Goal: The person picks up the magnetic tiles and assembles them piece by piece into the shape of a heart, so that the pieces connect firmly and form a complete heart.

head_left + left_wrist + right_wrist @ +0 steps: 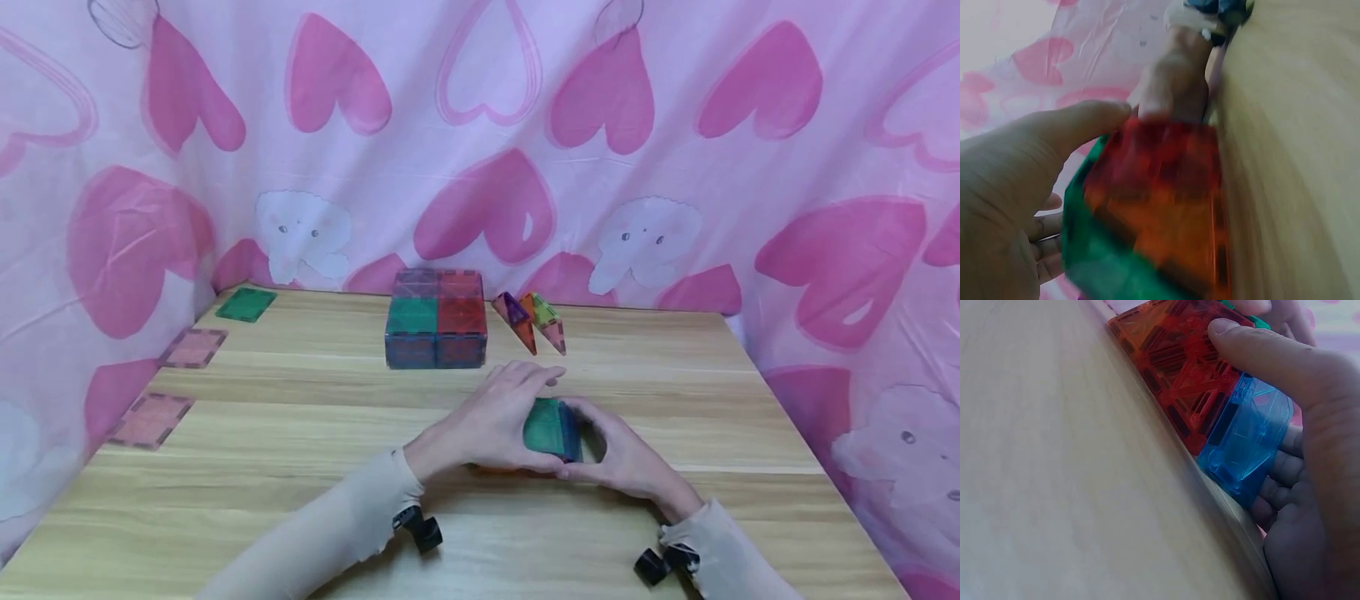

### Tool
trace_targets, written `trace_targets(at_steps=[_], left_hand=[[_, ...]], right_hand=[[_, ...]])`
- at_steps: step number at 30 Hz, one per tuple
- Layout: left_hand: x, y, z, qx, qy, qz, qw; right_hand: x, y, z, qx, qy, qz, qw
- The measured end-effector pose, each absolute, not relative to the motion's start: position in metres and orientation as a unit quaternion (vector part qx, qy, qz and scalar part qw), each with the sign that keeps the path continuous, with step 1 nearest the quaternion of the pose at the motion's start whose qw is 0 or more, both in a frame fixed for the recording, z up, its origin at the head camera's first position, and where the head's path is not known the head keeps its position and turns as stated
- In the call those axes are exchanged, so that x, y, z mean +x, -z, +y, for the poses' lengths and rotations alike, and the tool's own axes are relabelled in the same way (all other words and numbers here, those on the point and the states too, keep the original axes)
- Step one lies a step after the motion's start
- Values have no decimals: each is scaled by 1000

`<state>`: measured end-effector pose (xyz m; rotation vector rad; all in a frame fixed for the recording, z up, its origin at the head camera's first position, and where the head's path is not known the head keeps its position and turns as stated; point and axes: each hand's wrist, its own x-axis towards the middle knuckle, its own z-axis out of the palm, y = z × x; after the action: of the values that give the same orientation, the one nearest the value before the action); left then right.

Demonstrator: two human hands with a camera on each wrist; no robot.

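Note:
Both hands hold a small block of see-through magnetic tiles (545,429) low at the front middle of the table. Its top is green in the head view. Orange and red tiles (1175,369) form the side facing me, with a blue tile (1250,434) at the right end. My left hand (495,425) spans the left part, thumb on the near side, fingers over the far side. My right hand (630,454) grips the right end; its thumb presses the red tile and its fingers curl behind the blue one. The far side is mostly hidden.
Behind stands a larger tile box (411,350) of green, red, purple and blue. Beside it lie pointed triangle tiles (525,317). Along the left edge are a green square tile (246,305) and two pink tiles (193,347). A heart-patterned curtain (480,200) surrounds the table.

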<state>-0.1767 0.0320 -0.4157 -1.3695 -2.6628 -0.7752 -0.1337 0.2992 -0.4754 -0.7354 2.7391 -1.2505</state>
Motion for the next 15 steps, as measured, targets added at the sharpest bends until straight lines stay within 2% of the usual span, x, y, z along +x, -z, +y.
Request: trace_targets(at_steps=[9,15], left_hand=[[-184,429,-30,-401,285,-870,-33],[-183,445,-50,-407,296,-862,-64]], right_hand=[[-136,476,297,-236,404,883,35],[-135,477,299,-249,423,870,46]])
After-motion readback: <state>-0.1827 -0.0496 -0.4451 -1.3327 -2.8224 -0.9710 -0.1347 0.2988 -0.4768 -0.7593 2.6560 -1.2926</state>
